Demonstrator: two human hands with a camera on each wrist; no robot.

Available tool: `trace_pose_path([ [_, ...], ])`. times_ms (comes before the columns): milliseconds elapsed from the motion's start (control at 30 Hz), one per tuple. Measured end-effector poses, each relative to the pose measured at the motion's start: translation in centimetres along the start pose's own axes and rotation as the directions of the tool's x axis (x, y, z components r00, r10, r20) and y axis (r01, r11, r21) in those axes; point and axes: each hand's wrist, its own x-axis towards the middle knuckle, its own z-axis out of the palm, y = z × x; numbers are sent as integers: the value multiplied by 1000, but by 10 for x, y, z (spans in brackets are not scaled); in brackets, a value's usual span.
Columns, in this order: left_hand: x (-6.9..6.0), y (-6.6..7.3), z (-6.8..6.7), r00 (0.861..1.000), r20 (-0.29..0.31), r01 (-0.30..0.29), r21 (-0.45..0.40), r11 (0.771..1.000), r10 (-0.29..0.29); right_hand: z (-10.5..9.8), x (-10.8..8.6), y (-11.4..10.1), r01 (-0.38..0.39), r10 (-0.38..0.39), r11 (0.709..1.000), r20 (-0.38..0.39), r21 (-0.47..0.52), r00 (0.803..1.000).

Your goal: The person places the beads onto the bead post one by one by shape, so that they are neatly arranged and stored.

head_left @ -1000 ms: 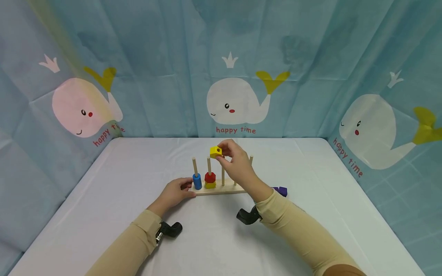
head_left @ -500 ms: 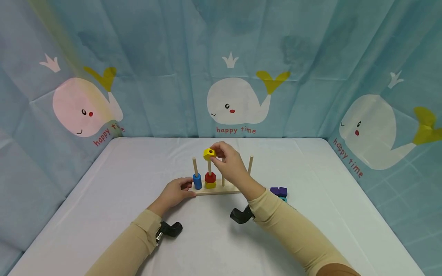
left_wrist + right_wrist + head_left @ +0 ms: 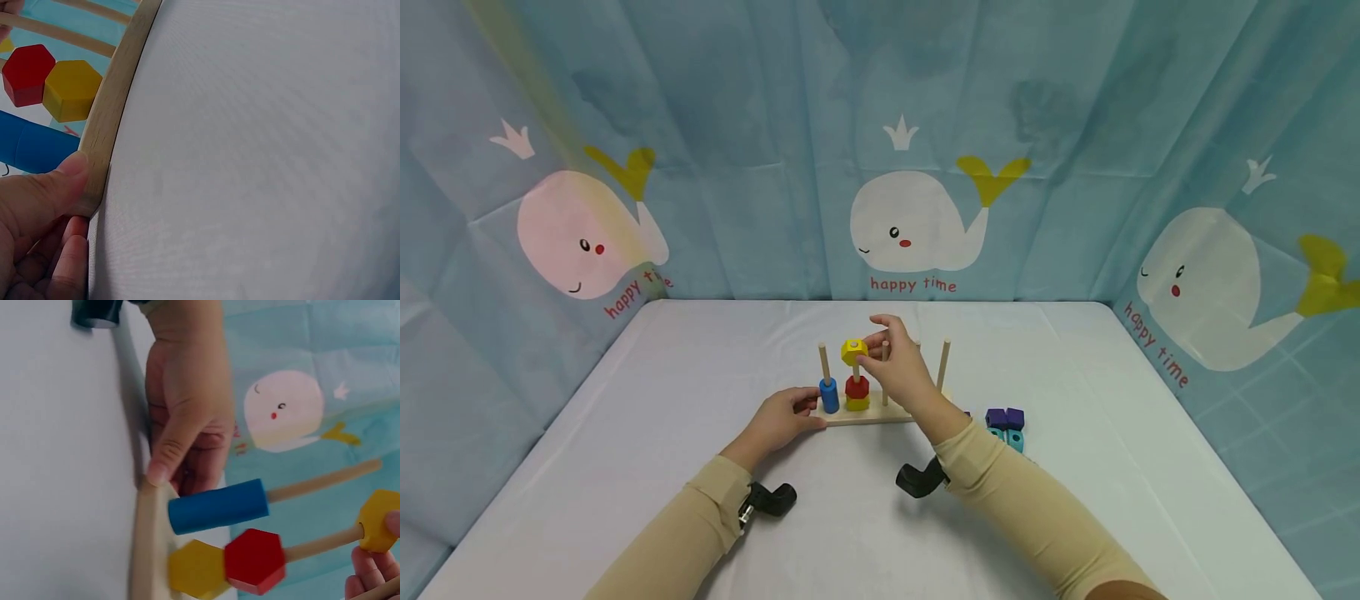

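Observation:
A wooden base (image 3: 872,413) with upright pegs stands on the table. Its leftmost peg bears a blue cylinder (image 3: 829,396); the second has a red hexagonal block (image 3: 857,387) above a yellow one (image 3: 857,403). The left hand (image 3: 780,419) grips the base's left end, its thumb on the front edge in the left wrist view (image 3: 37,206). Between thumb and fingers the right hand (image 3: 901,365) pinches another yellow block (image 3: 853,351), threaded on the upper part of the second peg, apart from the red block, as the right wrist view shows that yellow block (image 3: 379,519).
Right of the base lie purple blocks (image 3: 1004,418) and teal blocks (image 3: 1015,439), partly hidden by the right sleeve. Black wrist devices hang by the left sleeve (image 3: 772,498) and the right sleeve (image 3: 919,481). A blue curtain (image 3: 760,208) with whales surrounds the white table.
The right hand has moved left and slightly down, bringing the yellow block from beside the second peg onto its upper part. More purple and teal blocks show. The left hand has stayed in place.

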Motion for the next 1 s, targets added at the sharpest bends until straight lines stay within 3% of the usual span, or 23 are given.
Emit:
trace_pose_path([
  [433, -1, -1, 0, 1000, -4, -16, 12, 1000, 16, 13, -5, 27, -124, 125, 992, -22, 34, 992],
  [667, -1, 2, -1, 1000, -4, -23, 11, 1000, 23, 15, -8, 32, -133, 132, 991, -40, -23, 990],
  [1000, -2, 1, -1, 999, -5, -38, 1, 999, 38, 16, -9, 35, -151, 150, 988, -36, -14, 988],
])
